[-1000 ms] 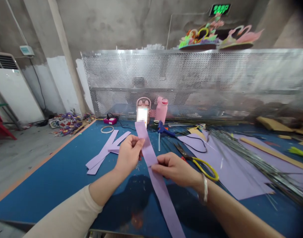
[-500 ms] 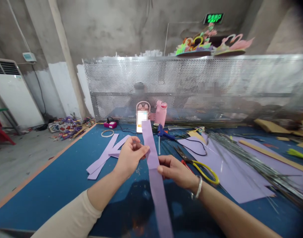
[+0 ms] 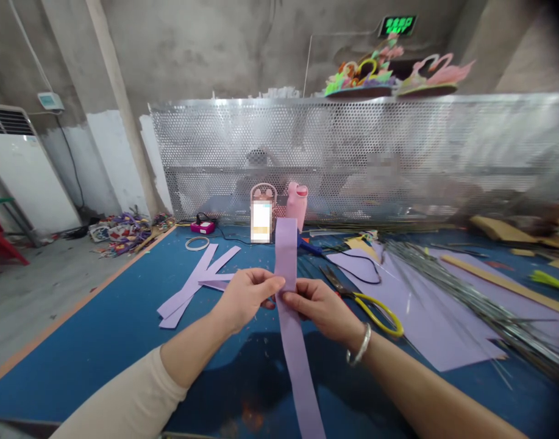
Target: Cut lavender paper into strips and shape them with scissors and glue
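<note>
A long purple strip stands up in front of me, its lower end running down past the table's front edge. My left hand pinches its left edge between thumb and fingers. On the opposite edge, slightly lower, my right hand also grips it; the two thumbs are close together. More purple strips lie crossed on the table left of my hands. To the right, pliers or shears with yellow handles lie open near my right wrist. Behind the strip, a blue glue gun is partly hidden.
Purple sheets and a bundle of thin metal wires cover the right side of the blue table. A lit phone, a pink bottle, a tape roll and a magenta box stand toward the perforated metal screen.
The strip's upper part has shifted right and turned more upright. My right hand has moved slightly up and left, my left hand slightly down and right, bringing them closer together.
</note>
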A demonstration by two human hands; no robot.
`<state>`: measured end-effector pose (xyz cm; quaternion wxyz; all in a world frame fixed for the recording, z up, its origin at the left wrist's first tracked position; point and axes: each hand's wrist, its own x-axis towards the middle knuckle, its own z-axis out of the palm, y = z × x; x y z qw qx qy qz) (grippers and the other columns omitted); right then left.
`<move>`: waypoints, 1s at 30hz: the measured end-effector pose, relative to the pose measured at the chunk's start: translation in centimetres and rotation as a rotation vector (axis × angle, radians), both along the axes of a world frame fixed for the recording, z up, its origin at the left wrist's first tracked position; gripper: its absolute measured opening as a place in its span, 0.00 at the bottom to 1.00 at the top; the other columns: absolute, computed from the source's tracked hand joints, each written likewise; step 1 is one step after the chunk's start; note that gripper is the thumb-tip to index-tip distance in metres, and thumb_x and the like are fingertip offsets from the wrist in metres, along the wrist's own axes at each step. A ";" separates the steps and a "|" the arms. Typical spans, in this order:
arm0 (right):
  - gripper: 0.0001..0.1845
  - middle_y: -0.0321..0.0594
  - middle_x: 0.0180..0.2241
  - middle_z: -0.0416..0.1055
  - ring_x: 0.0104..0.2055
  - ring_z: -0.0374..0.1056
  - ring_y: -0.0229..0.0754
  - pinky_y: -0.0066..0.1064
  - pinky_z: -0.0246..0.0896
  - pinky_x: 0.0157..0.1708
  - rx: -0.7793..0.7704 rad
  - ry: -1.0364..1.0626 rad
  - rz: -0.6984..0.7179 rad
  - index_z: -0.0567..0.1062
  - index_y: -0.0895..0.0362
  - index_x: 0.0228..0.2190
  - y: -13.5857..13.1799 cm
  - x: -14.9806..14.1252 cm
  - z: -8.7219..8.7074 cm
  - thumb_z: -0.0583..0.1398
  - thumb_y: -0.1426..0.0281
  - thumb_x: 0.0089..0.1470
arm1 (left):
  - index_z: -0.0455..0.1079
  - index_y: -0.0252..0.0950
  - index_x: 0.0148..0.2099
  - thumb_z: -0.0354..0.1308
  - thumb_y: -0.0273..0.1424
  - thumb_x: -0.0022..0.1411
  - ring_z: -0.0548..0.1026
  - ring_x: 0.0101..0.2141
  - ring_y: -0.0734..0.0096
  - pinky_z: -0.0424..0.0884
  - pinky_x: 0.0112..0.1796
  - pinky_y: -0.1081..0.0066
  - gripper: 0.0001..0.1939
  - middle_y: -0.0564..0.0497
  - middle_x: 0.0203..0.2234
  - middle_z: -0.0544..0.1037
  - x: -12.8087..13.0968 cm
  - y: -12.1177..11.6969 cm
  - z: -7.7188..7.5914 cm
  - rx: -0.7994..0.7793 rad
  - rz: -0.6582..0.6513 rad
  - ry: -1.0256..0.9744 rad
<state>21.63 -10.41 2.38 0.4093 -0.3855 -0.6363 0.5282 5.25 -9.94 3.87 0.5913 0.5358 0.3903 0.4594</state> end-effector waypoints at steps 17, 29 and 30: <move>0.22 0.30 0.16 0.64 0.15 0.52 0.30 0.24 0.44 0.13 -0.002 0.332 -0.279 0.68 0.56 0.19 1.0 0.9 0.8 0.66 0.51 0.42 | 0.75 0.34 0.34 0.64 0.50 0.47 0.71 0.21 0.71 0.65 0.25 0.73 0.23 0.50 0.20 0.75 -0.5 0.8 -0.1 -0.073 -0.188 -0.102; 0.19 0.36 0.17 0.70 0.18 0.63 0.32 0.25 0.58 0.18 -0.169 0.425 -0.237 0.74 0.61 0.19 0.4 -0.9 -0.3 0.72 0.59 0.34 | 0.70 0.36 0.43 0.61 0.54 0.48 0.73 0.32 0.67 0.69 0.32 0.72 0.29 0.46 0.33 0.75 -1.1 0.3 -1.3 0.333 -0.158 -0.104; 0.20 0.36 0.17 0.71 0.17 0.63 0.33 0.25 0.57 0.18 -0.164 0.412 -0.239 0.74 0.61 0.19 0.4 -1.0 -0.4 0.71 0.58 0.34 | 0.70 0.36 0.44 0.58 0.57 0.48 0.74 0.30 0.68 0.69 0.30 0.72 0.32 0.46 0.32 0.75 -1.1 0.4 -1.1 0.266 -0.195 -0.146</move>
